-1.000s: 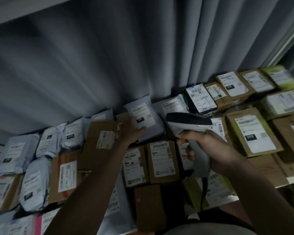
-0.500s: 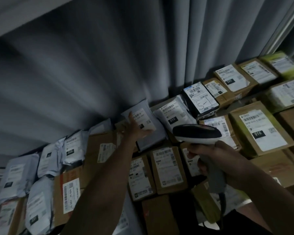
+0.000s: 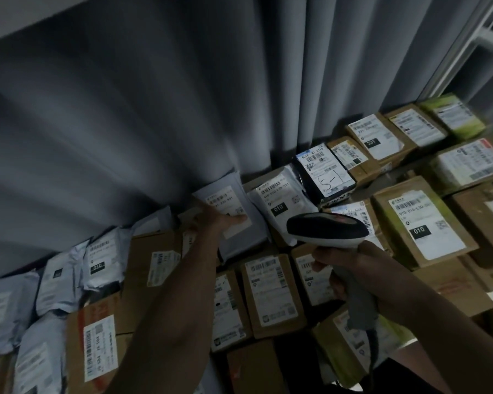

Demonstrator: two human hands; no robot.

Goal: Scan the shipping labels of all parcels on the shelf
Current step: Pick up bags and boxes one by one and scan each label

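Right hand (image 3: 353, 275) curled round the grey handle of a barcode scanner (image 3: 326, 230) at centre right, left hand (image 3: 214, 221) at centre, thumb pressing the label of a grey mailer bag (image 3: 239, 220), its fingers unclear, labelled parcels across the lower frame, grey curtain (image 3: 154, 109) above.

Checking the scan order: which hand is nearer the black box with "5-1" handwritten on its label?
Right. The right hand grips the scanner just below the black box; the left hand rests on a grey mailer further left.
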